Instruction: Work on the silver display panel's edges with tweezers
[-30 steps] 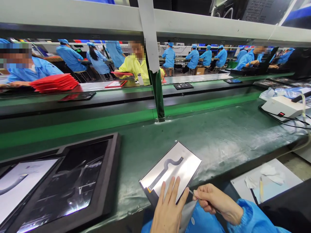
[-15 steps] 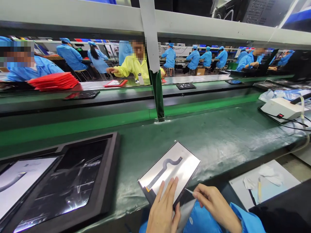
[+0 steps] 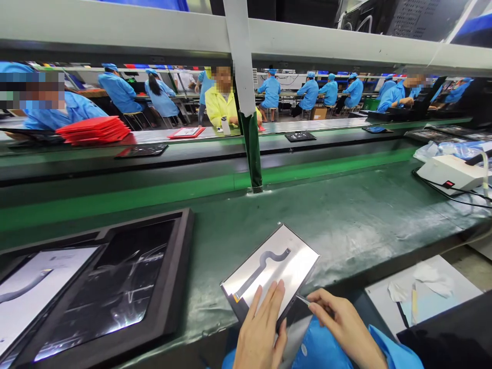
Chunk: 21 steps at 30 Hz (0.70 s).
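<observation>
Head view: my left grip (image 3: 259,323) flat on a silver-backed panel (image 3: 295,246), my right grip (image 3: 338,318) clamped on a slim tool (image 3: 303,299).

The panel lies aslant at the near edge of the green tabletop (image 3: 353,215), a dark ribbon cable (image 3: 265,264) curving over its back. My left fingers lie straight and close together across the panel, pinching nothing that I can see, the thumb off its near edge. My right thumb and forefinger are pressed together on the tool, its tip at the panel's right-hand edge; whether it touches, I cannot tell. To the left, a black foam tray (image 3: 181,261) holds another panel (image 3: 31,302) beside a glossy dark sheet (image 3: 123,277). Lower right, a white board (image 3: 380,294) carries crumpled tissue (image 3: 434,279).
</observation>
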### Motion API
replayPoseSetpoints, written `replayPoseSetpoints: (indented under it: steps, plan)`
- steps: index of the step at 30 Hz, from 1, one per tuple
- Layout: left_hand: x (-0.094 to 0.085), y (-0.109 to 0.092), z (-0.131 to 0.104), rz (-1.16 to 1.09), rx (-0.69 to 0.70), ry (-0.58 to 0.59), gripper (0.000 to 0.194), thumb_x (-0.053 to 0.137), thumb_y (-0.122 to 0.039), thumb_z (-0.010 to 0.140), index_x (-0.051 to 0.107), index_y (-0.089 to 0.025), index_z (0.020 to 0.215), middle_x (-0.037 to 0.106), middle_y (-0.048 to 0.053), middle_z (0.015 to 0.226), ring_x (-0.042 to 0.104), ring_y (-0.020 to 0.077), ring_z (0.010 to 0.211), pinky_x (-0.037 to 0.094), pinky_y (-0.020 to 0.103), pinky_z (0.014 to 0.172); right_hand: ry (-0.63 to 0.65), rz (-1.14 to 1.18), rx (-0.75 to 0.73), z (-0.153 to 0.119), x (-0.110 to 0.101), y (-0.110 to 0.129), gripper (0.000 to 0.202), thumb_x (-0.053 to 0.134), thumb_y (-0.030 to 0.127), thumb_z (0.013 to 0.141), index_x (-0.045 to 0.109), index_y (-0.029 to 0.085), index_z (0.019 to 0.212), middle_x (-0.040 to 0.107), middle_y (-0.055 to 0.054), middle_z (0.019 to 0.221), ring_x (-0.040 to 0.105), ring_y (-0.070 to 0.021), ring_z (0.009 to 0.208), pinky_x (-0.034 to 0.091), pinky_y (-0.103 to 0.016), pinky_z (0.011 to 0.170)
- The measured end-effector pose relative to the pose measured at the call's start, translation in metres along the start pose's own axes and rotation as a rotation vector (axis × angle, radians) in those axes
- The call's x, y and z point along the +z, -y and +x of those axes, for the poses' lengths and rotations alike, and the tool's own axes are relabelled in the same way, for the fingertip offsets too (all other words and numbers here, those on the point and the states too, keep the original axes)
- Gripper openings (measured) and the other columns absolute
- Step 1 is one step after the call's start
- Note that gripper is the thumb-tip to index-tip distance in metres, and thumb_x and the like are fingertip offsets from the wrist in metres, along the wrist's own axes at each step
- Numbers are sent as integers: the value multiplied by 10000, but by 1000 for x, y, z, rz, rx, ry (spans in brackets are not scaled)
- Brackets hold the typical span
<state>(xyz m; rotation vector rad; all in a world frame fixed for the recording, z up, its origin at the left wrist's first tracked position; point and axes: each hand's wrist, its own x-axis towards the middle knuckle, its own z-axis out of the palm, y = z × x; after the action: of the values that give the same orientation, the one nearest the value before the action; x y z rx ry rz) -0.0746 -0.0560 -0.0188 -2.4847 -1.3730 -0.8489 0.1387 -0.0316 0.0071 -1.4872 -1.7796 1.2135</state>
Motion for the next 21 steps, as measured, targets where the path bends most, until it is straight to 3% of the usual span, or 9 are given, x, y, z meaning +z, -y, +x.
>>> replayPoseSetpoints:
  steps: [3,8,21]
  plan:
    - [1,0,-1,-3,2,-7,642,408,-69,918,243,-90,1539,610,86,1370,538,209,1311,437,350,1103,-124,-202,-172,-9,1,1,229,501,374,954,674,238,891,727,-4,783,693,-179,694,488,-253,639]
    - [1,0,0,0,10,-20,637,403,-63,918,246,-79,1535,601,81,1381,524,200,1323,400,349,1133,-258,-325,-384,-10,8,1,297,427,395,1010,661,248,903,739,-1,783,729,-162,689,536,-210,613]
    - [-1,-1,-1,-10,-3,9,685,403,-54,910,180,-93,1556,587,73,1396,514,207,1332,411,362,1127,-316,-443,-516,-7,13,-7,321,382,325,1032,669,231,921,727,-26,759,713,-163,657,549,-222,594]
